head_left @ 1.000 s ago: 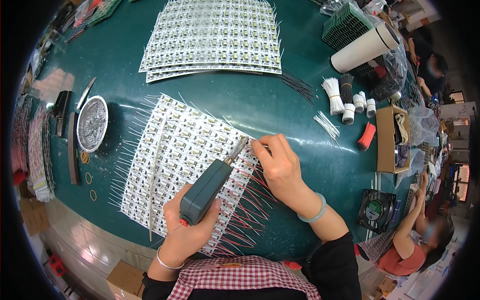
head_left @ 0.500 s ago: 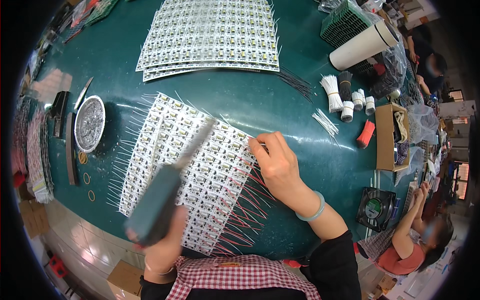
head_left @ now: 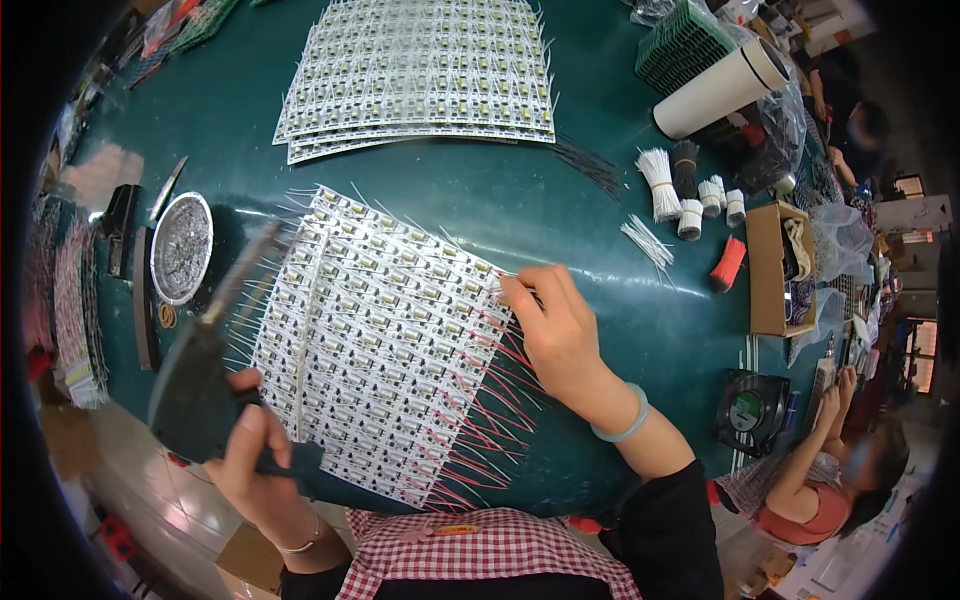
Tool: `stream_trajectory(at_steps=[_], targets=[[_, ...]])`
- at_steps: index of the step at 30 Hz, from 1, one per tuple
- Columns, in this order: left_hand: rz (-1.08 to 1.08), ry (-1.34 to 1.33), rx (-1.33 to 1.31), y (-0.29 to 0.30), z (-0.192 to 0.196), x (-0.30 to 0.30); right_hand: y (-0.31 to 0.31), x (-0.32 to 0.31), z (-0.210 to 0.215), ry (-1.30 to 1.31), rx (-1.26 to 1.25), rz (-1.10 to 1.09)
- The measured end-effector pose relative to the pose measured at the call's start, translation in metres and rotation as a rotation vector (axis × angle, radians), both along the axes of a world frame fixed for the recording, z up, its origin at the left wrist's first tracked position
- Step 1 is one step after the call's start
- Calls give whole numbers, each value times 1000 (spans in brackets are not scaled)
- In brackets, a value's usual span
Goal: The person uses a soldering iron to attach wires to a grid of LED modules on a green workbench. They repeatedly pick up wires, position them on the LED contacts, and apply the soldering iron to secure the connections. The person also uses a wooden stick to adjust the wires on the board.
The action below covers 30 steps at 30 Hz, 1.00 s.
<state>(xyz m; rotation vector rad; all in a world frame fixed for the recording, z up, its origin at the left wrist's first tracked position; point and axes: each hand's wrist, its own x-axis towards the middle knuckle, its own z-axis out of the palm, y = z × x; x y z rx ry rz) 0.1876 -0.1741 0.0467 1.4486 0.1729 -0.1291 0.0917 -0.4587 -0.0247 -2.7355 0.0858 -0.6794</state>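
Note:
A gun-shaped soldering iron (head_left: 190, 385) with a dark green body is gripped in my left hand (head_left: 258, 455). Its metal tip points up and away, over the left edge of a white circuit board panel (head_left: 385, 330) and beside a round tray (head_left: 181, 250) of grey solder scraps. White wires fringe the panel's left side, and red wires (head_left: 490, 400) stick out along its right side. At the panel's far right corner, my right hand (head_left: 555, 325) has thumb and forefinger pinched together, touching the edge. What lies between those fingertips is too small to make out.
Stacked circuit board panels (head_left: 420, 80) lie at the back. Bundled white wires (head_left: 658, 185), a red wire bundle (head_left: 729, 264), a white tumbler (head_left: 720, 92), a cardboard box (head_left: 768, 270) and a black fan (head_left: 750, 412) stand on the right. Two other people sit beyond.
My left hand has swung the soldering iron leftward, from above the panel to its left edge near the tray. My right hand stays at the panel's corner.

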Motion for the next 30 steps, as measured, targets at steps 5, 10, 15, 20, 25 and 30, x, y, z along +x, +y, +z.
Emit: stream_trajectory(at_steps=[5, 10, 15, 20, 25, 30], targets=[[-184, 129, 15, -25, 0, -27, 7, -5, 9, -52, 3, 26], [-394, 106, 273, -29, -8, -38, 11, -6, 1, -22, 40, 42], [-461, -9, 305, -41, -10, -41, 14, -7, 0, 16, 35, 38], [-579, -87, 320, -44, -17, -35, 14, -7, -2, 30, 48, 38], [-602, -68, 331, -47, -15, -34, 14, -6, -1, 33, 44, 37], [-596, -77, 336, -50, -13, -34, 14, -6, -1, 35, 32, 43]])
